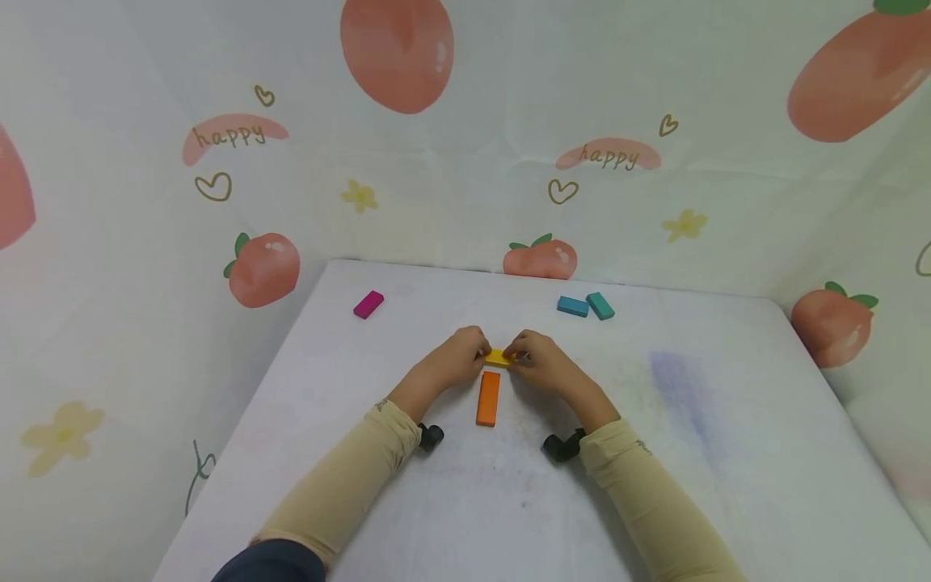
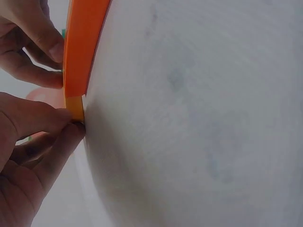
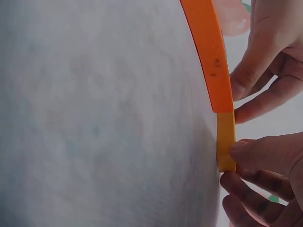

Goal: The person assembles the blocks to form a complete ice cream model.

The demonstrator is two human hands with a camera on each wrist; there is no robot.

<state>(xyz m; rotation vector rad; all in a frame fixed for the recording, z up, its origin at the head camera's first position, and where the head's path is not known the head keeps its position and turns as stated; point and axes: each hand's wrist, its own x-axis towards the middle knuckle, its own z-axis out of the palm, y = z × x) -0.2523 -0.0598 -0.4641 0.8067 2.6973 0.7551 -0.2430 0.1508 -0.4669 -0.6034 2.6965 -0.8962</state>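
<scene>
A yellow block (image 1: 498, 358) lies crosswise on the white table between both hands. My left hand (image 1: 460, 357) pinches its left end; in the left wrist view, thumb and finger meet at that end beside the yellow block (image 2: 75, 109). At the opposite end my right hand (image 1: 544, 365) pinches it, with the thumb on the yellow block (image 3: 226, 142) in the right wrist view. An orange block (image 1: 488, 399) lies lengthwise just nearer to me, with a small gap between the two blocks in the head view. The orange block partly hides the yellow one in both wrist views.
A magenta block (image 1: 368, 305) lies at the far left of the table (image 1: 436, 517). Toward the far edge on the right are a blue block (image 1: 573, 306) and a teal block (image 1: 600, 306), close together. A peach-patterned curtain (image 1: 465, 178) rises behind the table.
</scene>
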